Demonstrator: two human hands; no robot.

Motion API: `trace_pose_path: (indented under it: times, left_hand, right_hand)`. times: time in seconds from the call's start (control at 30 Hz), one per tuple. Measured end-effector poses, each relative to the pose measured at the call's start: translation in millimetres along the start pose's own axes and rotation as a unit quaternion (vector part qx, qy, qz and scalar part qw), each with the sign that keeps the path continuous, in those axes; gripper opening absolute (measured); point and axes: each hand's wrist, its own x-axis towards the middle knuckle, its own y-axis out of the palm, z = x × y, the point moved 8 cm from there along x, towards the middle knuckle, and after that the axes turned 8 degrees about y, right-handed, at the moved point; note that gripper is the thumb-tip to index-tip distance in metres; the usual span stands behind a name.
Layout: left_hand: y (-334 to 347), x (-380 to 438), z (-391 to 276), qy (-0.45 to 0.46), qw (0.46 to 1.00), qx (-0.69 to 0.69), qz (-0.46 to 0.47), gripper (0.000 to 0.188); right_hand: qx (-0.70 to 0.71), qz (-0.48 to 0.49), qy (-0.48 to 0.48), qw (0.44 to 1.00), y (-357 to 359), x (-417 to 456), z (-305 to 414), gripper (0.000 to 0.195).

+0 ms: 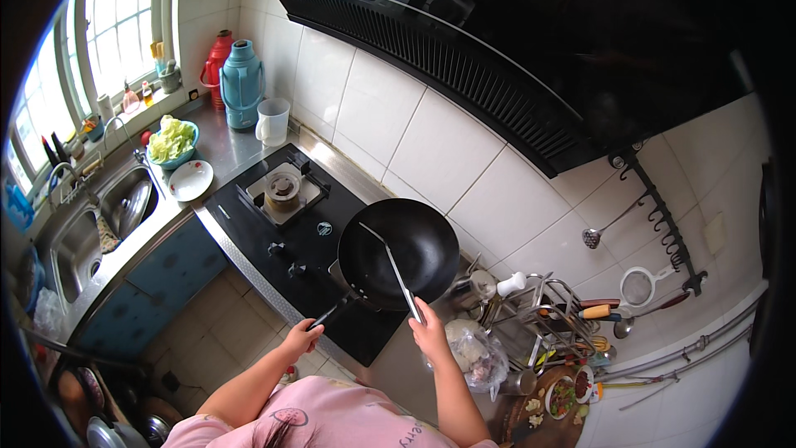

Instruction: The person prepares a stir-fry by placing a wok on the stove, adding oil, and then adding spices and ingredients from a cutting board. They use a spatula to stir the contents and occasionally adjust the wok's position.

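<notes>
A black wok [404, 252] sits over the near-right burner of a black glass gas hob [364, 339]. My left hand [300, 339] is closed around the end of the wok's black handle [329, 312]. In my right hand [429, 331] is a metal spatula [398, 274], gripped by its handle. Its blade shows nearly edge-on and reaches over the far left part of the wok; whether it touches the inner surface I cannot tell. No food shows in the wok. The other burner [283, 191], to the left, has no pan on it.
A range hood [435, 53] overhangs the hob. Left stand thermos flasks [241, 90], a plastic jug [272, 123], a bowl of lettuce [171, 140], a plate [191, 180] and a sink [74, 261]. Right are a utensil rack [547, 305], a plastic bag [476, 358] and a chopping board [522, 423] with ingredients.
</notes>
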Motion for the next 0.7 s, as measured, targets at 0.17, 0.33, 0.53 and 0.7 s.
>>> trace_pose_path:
  times: [0.17,0.33,0.53,0.7]
  left_hand:
    - [0.1,0.2,-0.9,-0.003,1.000,0.015,-0.008,0.029]
    - [0.3,-4.7,-3.6,-0.005,0.999,0.028,-0.019,0.028]
    - [1.0,-8.4,-7.0,-0.003,0.999,0.040,-0.031,0.028]
    - [-3.1,-4.4,-5.2,0.007,0.999,0.035,-0.030,0.024]
  right_hand:
    - [-0.018,0.005,-0.045,0.999,22.6,22.3,-10.6,0.048]
    - [-0.129,0.041,-0.116,0.984,13.8,-11.0,5.8,0.048]
    - [-0.186,0.087,-0.069,0.976,-41.9,-43.0,6.7,0.047]
    - [-0.135,0.022,-0.082,0.987,-60.3,-49.1,25.1,0.046]
